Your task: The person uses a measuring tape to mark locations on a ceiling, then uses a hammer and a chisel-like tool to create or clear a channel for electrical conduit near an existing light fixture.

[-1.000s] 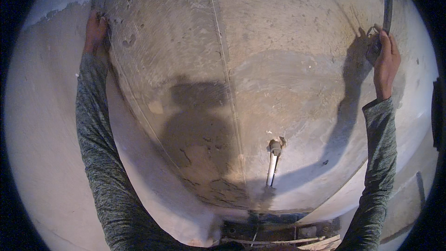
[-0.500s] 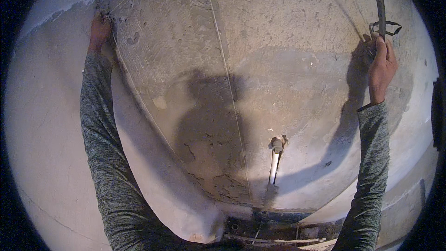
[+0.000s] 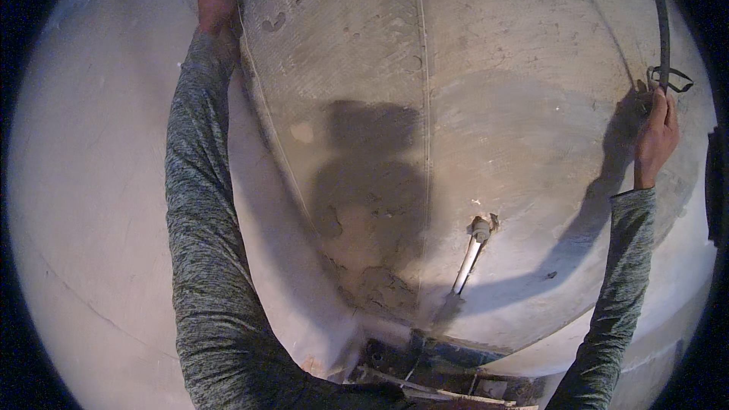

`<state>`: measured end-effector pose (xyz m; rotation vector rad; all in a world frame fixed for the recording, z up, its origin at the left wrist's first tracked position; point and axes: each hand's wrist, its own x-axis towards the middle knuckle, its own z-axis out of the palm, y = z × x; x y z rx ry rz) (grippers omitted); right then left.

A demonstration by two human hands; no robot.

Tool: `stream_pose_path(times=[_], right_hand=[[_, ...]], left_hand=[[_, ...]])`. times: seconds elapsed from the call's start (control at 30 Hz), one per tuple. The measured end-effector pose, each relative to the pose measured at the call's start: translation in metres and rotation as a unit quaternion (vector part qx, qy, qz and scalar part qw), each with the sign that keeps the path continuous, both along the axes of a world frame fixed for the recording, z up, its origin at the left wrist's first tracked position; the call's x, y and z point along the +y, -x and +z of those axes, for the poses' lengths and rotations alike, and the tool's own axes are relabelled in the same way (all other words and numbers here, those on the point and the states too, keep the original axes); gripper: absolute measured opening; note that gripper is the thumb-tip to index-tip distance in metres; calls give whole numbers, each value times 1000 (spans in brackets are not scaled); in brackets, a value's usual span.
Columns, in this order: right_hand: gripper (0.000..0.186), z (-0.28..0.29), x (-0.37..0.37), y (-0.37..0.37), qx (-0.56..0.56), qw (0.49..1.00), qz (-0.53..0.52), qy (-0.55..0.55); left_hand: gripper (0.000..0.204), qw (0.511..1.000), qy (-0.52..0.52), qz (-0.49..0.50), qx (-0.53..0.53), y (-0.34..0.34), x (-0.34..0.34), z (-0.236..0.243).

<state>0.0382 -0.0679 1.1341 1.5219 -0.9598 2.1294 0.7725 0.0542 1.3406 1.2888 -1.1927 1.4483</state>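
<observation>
My left hand (image 3: 217, 4) is raised to the corner at the upper left, its fingers closed in a pinch. A thin pale string (image 3: 273, 130) runs down from it along the corner; the fingertips are partly in shadow. At the far right my right hand (image 3: 657, 137) pinches the lower end of a dark flexible hose or cable (image 3: 664, 26) against the wall. A thin black loop (image 3: 678, 79) sticks out just above those fingers. Between my arms is a rough plastered wall (image 3: 524, 129), with a second string (image 3: 427, 114) stretched down its middle.
A short pale pipe (image 3: 466, 266) with a grey fitting (image 3: 480, 229) comes out low on the wall. Below lies a dark recess (image 3: 380, 353) with strips of debris (image 3: 437, 393). A smooth side wall (image 3: 99, 182) rises on the left. My shadow falls across the plaster.
The view has shifted, so the wall, pipe and both hands appear farther right. My left hand sits higher in the picture and my right a little lower. Both grips look the same.
</observation>
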Motion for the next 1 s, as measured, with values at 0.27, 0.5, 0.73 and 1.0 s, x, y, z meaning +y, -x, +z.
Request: stream_pose_path(times=[0.27,0.5,0.73,1.0], right_hand=[[36,0,2,-8,-11,1000,-8,19],[37,2,-5,4,-1,998,-58,-11],[35,3,8,-10,21,1000,-6,-8],[35,-5,-14,3,53,998,-33,0]], left_hand=[[44,994,-27,74,79,12,7,1],[29,995,8,-46,85,-6,-14,0],[15,968,-76,-236,-44,-57,-14,-4],[17,951,-60,-297,67,-43,-13,-10]])
